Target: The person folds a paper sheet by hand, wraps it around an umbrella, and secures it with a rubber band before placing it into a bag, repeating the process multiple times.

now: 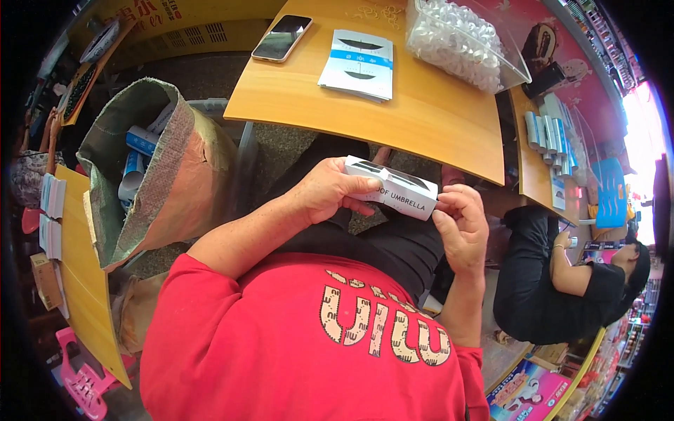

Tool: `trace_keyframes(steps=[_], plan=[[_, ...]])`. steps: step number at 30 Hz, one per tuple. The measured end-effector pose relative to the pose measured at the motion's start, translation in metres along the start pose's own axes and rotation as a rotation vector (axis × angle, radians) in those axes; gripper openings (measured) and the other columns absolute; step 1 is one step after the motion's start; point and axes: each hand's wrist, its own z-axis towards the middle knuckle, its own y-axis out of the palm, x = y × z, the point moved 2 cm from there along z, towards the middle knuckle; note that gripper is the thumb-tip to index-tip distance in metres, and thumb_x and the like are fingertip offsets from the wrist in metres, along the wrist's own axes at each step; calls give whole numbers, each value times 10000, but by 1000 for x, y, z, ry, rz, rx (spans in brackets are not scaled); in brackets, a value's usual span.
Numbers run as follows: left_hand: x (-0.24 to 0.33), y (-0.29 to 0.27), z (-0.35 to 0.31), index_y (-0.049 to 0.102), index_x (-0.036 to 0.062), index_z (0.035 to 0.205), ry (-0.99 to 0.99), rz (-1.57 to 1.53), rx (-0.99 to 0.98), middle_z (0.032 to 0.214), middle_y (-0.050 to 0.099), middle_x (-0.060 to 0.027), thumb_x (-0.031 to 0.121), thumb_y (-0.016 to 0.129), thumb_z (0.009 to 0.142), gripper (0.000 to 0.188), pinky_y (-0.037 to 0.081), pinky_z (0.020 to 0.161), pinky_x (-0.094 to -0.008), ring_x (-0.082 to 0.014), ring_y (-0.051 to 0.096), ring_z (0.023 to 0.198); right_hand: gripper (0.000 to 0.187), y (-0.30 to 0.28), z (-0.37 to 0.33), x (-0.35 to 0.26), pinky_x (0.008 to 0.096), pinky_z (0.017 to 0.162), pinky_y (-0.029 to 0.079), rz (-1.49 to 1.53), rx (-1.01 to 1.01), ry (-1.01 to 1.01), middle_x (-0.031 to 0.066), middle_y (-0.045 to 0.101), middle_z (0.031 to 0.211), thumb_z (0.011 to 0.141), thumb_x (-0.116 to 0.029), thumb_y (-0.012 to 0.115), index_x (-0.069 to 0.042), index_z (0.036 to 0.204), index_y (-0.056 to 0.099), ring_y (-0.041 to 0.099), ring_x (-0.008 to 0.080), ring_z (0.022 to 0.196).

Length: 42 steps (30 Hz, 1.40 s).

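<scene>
A long white paper sleeve [397,188] with a dark umbrella picture is held over my lap, below the table's near edge. My left hand [338,188] is closed round its left end, thumb pressing on the front face. At the other end my right hand [462,223] pinches the sleeve's right edge between thumb and fingers. What lies inside the sleeve does not show. Beyond it, a stack of flat printed sheets [358,67] with umbrella pictures and a blue band rests on the wooden table [302,98].
On the table are a phone [282,38], a clear bin of whitish curled pieces [460,45] and loose rubber bands [375,12]. An open woven sack [186,186] with rolled blue-and-white sleeves stands left. A person in black [562,288] sits right, near stacked rolled sleeves [546,137].
</scene>
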Motion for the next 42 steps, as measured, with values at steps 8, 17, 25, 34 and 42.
trace_keyframes(steps=[8, 17, 25, 34, 42], plan=[[-4, 6, -3, 511, 6, 972, 85, 30, -3, 896, 570, -100, 120, 612, 744, 274, 518, 618, -313, -190, 570, 819, 411, 19, -5, 4, 178, 681, 396, 401, 100, 265, 38, 521, 816, 741, 58, 536, 12, 1115, 372, 488, 73, 762], [-11, 13, -4, 525, 3, 969, 56, 13, -34, 911, 576, -102, 121, 619, 739, 276, 513, 639, -306, -191, 567, 834, 293, 16, -3, 15, 154, 567, 365, 292, 139, 239, -17, 486, 695, 742, 50, 537, -12, 1015, 450, 435, 28, 623], [-5, 6, -2, 541, 0, 948, 110, 242, 34, 871, 590, -91, 123, 615, 743, 250, 508, 631, -274, -167, 575, 786, 77, 9, 7, 21, 217, 570, 398, -106, 237, 98, 32, 507, 691, 775, -49, 528, 1, 833, 537, 478, 99, 618], [-8, 16, 0, 603, 78, 915, 481, 906, 38, 731, 613, -29, 110, 600, 749, 168, 433, 570, -227, -69, 551, 665, 122, 39, 23, -8, 333, 540, 407, -437, -257, -148, 115, 493, 603, 710, -130, 579, -28, 658, 541, 503, 264, 577], [-28, -5, 29, 573, 35, 782, 49, 907, 7, 679, 580, -138, 206, 577, 743, 176, 452, 552, -320, -234, 583, 597, 117, 7, 62, -38, 199, 540, 350, 336, -59, 169, 1, 499, 654, 785, -82, 519, 8, 714, 542, 448, 65, 610]])
